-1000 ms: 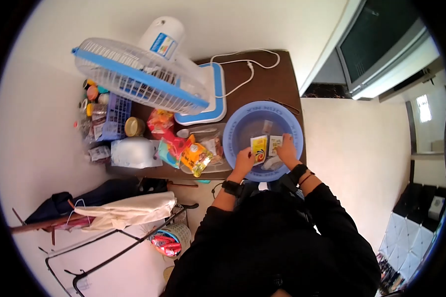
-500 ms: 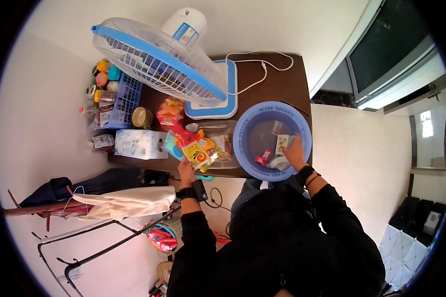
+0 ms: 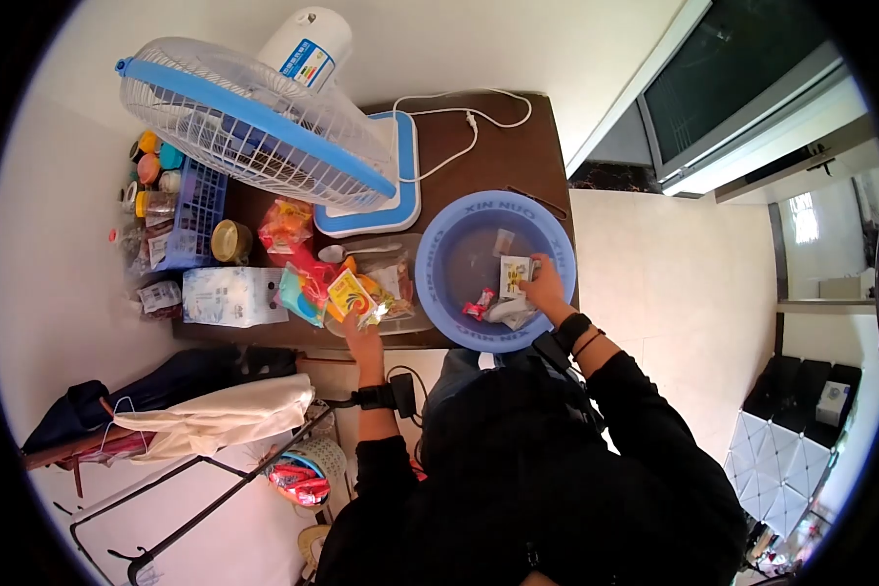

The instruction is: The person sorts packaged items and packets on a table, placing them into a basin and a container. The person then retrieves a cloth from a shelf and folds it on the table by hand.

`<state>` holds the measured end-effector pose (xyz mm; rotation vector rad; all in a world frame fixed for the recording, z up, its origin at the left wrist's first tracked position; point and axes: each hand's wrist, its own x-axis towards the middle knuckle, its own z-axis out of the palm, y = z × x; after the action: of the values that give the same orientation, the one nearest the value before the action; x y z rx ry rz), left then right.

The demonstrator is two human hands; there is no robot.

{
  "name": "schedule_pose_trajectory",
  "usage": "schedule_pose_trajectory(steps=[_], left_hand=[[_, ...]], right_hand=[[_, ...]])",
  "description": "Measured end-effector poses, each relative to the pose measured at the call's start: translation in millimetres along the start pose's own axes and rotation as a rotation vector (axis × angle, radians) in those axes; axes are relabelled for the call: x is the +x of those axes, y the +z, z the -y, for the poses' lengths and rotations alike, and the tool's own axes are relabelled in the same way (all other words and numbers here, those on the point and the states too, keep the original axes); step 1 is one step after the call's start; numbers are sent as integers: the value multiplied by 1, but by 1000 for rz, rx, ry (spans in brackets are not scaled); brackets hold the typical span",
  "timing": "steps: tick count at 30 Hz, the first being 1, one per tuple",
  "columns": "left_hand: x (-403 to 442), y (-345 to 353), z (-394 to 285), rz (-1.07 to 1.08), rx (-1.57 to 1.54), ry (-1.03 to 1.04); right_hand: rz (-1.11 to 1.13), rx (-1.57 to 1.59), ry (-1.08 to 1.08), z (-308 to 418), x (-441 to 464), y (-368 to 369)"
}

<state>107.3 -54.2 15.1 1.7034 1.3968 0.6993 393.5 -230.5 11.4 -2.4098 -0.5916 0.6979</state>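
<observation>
My left hand (image 3: 364,342) is closed on the edge of a yellow packet (image 3: 348,294) with a red and orange swirl. It holds the packet over a pile of bright snack packets (image 3: 306,280) on the table. My right hand (image 3: 548,287) reaches into a blue plastic basin (image 3: 447,323) marked "XIN NUO". Its fingers grip a white packet (image 3: 514,277) with dark and yellow print. Also in the basin lie a red-pink wrapped packet (image 3: 479,305), a pale wrapper (image 3: 510,312) and a small clear wrapper (image 3: 503,242).
A blue and white fan (image 3: 366,217) stands at the back of the brown table (image 3: 498,146), its white cord behind the basin. Left are a blue basket (image 3: 200,210), a jar (image 3: 230,241) and a tissue box (image 3: 230,297). A clothes rack (image 3: 186,527) stands below left.
The whole view has shifted, with the table and basin now further left. My left hand has drawn its yellow packet closer over the pile. My right hand keeps hold of the white packet.
</observation>
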Motion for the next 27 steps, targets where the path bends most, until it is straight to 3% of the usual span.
schedule_pose_trajectory(steps=[3, 5, 9, 10, 12, 14, 17, 21, 23, 27], left_hand=[[-5, 24, -21, 129, -240, 152], [-10, 45, -61, 381, -238, 131], [-18, 113, -65, 715, -59, 367], [-20, 121, -74, 724, -60, 375], [-19, 134, -93, 975, 96, 163], [-9, 157, -78, 1022, 253, 111], [-8, 174, -68, 956, 600, 298], [-9, 183, -69, 1060, 625, 270], [-10, 190, -58, 1058, 393, 310], [-12, 181, -83, 1162, 344, 266]], right_hand=[[27, 271, -34, 9, -11, -26], [-66, 733, -71, 11, -22, -44], [-167, 1051, 22, 13, -41, -81], [-179, 1054, 22, 11, -45, -87], [-225, 1131, 57, 8, -56, -101], [-267, 1120, 81, 3, -68, -112], [-301, 1147, 120, -12, -85, -121], [-293, 1261, 256, -27, -104, -125], [-312, 1276, 267, -33, -109, -126], [-325, 1301, 296, -39, -115, -124]])
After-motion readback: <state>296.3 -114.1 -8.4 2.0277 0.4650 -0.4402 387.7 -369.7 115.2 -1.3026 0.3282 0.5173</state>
